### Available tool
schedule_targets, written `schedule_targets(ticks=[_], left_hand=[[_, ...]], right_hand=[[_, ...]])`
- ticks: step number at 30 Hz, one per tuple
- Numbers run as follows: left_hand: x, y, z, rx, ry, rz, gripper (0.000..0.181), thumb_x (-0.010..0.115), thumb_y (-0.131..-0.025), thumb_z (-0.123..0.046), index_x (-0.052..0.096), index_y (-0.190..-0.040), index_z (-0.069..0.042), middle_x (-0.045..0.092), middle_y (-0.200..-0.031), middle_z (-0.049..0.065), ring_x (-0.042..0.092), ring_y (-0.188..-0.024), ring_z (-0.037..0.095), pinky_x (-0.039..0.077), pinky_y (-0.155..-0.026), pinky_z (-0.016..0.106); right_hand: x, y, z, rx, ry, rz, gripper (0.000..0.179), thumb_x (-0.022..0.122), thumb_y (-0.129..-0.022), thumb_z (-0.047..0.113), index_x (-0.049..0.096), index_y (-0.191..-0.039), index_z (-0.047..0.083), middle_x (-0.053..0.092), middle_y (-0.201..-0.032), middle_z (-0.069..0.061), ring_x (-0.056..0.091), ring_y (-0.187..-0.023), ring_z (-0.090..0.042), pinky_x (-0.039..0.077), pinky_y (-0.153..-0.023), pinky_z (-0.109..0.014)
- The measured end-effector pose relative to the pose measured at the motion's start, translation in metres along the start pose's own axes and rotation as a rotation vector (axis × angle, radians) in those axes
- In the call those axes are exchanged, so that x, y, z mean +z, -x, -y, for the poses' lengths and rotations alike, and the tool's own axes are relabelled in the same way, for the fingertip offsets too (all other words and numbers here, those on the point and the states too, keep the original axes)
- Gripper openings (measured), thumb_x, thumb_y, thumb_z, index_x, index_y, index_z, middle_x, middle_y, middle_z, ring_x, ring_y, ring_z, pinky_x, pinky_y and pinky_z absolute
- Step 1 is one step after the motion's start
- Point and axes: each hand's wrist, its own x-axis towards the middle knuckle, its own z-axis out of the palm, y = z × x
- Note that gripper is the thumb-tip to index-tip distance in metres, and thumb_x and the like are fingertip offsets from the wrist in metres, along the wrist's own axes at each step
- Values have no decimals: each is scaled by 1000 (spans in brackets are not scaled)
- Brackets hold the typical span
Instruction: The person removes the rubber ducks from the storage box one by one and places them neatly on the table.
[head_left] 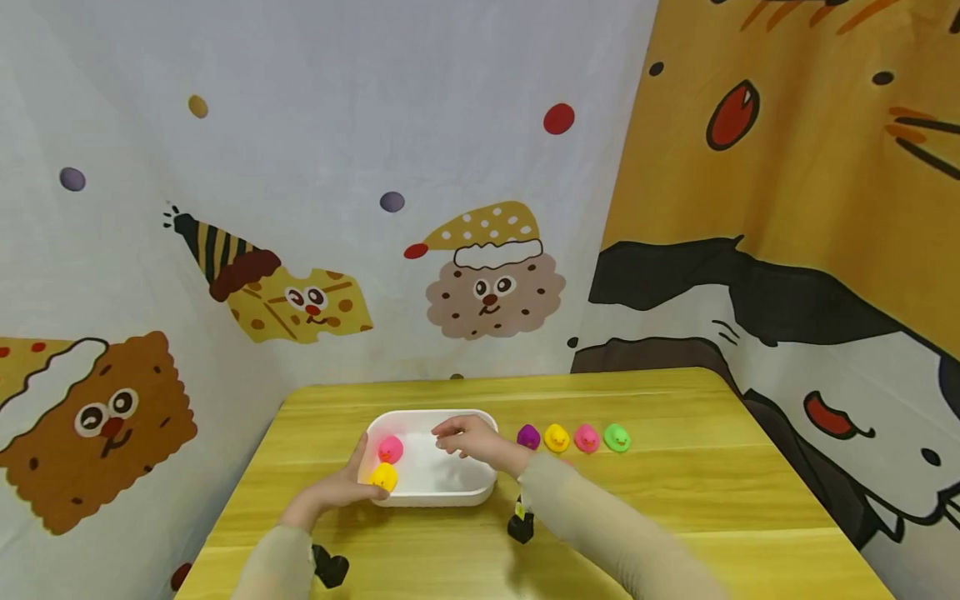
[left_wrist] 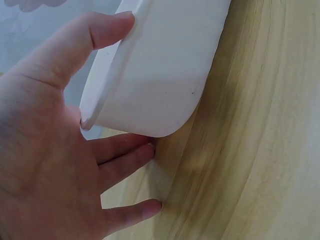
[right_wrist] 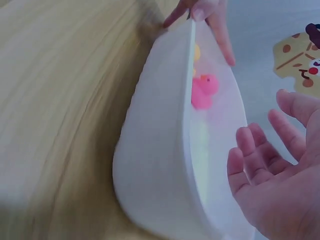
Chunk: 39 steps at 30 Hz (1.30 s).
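A white plastic tub (head_left: 435, 500) stands on the table, holding a pink rubber duck (head_left: 390, 450) and a yellow rubber duck (head_left: 385, 477) at its left end. My left hand (head_left: 339, 490) holds that end, its thumb (left_wrist: 112, 29) over the front rim and its spread fingers against the outside. Above the tub's right part hovers my right hand (head_left: 480, 442), palm down, its fingers loosely bent with nothing between them. The right wrist view shows that hand apart from the rim and the pink duck further along inside.
Right of the tub, a row of rubber ducks runs along the wooden table (head_left: 675, 500): purple (head_left: 528, 437), yellow (head_left: 557, 438), pink (head_left: 587, 438) and green (head_left: 617, 438). A cartoon-printed cloth (head_left: 480, 100) hangs behind the table.
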Motion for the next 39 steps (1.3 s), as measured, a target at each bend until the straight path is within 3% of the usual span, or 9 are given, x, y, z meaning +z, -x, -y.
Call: schedule_targets(ticks=[5,12,19,26,39], left_hand=[[0,0,4,8,27,1,124,77,-77,-38,-18,-153,-11,-7,-159,24,19,-137,50,15,-107,69],[2,2,2,88,27,-3,124,78,-79,-39,-18,-151,-5,-4,-155,33,28,-132,55,21,-105,69],[1,3,2,61,17,-11,123,79,-79,-34,-17,-152,-8,1,-155,33,33,-130,53,25,-105,67],[0,3,3,51,11,-17,123,79,-79,-34,-16,-153,-9,4,-155,34,35,-128,53,26,-104,68],[-1,4,2,45,-8,-11,123,79,-80,-36,-16,-152,-8,6,-154,35,32,-131,53,25,-105,67]], right_hand=[[28,-13,3,81,-133,35,31,66,-92,19,67,-119,3,68,-108,-3,62,-100,-36,51,-85,-50],[58,-27,2,196,-303,49,39,64,-93,22,61,-125,-1,65,-118,-10,59,-108,-38,49,-90,-51],[74,-34,-2,314,-390,26,41,68,-90,27,62,-125,6,63,-120,-10,57,-109,-33,47,-93,-48],[83,-34,-3,294,-346,69,45,69,-89,26,61,-130,7,63,-115,-1,57,-105,-31,47,-91,-46],[93,-46,-7,289,-215,73,39,71,-86,17,67,-125,10,64,-116,3,51,-86,-23,51,-79,-35]])
